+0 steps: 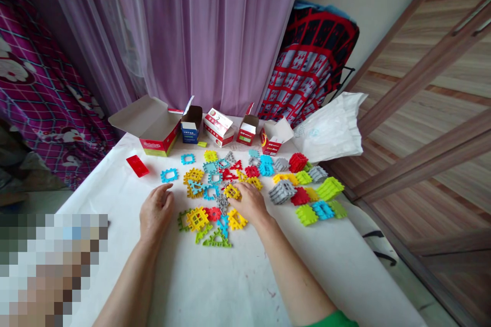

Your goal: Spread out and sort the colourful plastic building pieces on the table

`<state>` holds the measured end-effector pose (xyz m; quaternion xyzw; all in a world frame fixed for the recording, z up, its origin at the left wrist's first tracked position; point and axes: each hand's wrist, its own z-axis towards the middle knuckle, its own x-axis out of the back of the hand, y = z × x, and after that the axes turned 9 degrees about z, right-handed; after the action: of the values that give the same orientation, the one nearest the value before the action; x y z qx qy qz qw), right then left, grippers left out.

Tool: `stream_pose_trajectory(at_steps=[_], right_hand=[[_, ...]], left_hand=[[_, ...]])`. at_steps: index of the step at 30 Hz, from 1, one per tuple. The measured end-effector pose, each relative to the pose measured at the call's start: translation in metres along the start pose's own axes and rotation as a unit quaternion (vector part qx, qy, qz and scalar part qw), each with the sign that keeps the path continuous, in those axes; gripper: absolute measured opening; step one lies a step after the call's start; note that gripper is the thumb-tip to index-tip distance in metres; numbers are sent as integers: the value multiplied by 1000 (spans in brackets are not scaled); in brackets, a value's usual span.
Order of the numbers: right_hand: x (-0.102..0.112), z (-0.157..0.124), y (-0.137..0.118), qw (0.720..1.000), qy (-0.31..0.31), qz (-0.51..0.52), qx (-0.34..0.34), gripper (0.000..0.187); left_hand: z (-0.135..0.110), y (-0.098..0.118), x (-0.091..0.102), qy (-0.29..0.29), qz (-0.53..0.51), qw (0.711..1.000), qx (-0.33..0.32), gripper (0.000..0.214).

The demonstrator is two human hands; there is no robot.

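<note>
Yellow square interlocking building pieces, one with a window grid, lie in a loose pile with red, grey, green and blue ones. My right hand (pixel 251 203) is over the pile's right side, its fingers closed on a yellow window-grid piece (pixel 232 191). Left of the pile, my left hand (pixel 156 210) rests on its side, loosely curled with nothing seen in it. Another yellow grid piece (pixel 197 218) overlaps a green frame near the front. A green triangle piece (pixel 218 239) lies closest to me. Blue frame pieces (pixel 169 175) are beyond my left hand.
Sorted stacks, including a grey stack (pixel 282 192) and a green stack (pixel 330 188), stand at right. Along the back are a large open box (pixel 157 133), several small cartons and a white bag (pixel 332 127). A red tray-like piece (pixel 137 166) lies left on the white-covered table (pixel 215 286).
</note>
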<state>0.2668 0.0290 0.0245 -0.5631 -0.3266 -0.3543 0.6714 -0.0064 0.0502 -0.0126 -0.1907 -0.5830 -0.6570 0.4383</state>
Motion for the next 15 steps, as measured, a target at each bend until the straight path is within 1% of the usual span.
stream_pose_trajectory(at_steps=[4,7,11,15], right_hand=[[7,-3,-4,999,-40,-29,-14,40],[9,-1,-6,998,-55,-32,-28,43],[7,2,-5,998,-49,-15,-41,49],[6,1,0,999,-46,5,-26,56]], left_hand=[[0,1,1,-2,-5,1000,8,38],[0,3,1,-5,-3,1000,11,38],[0,5,2,-7,3,1000,19,37],[0,5,2,-9,5,1000,20,36]])
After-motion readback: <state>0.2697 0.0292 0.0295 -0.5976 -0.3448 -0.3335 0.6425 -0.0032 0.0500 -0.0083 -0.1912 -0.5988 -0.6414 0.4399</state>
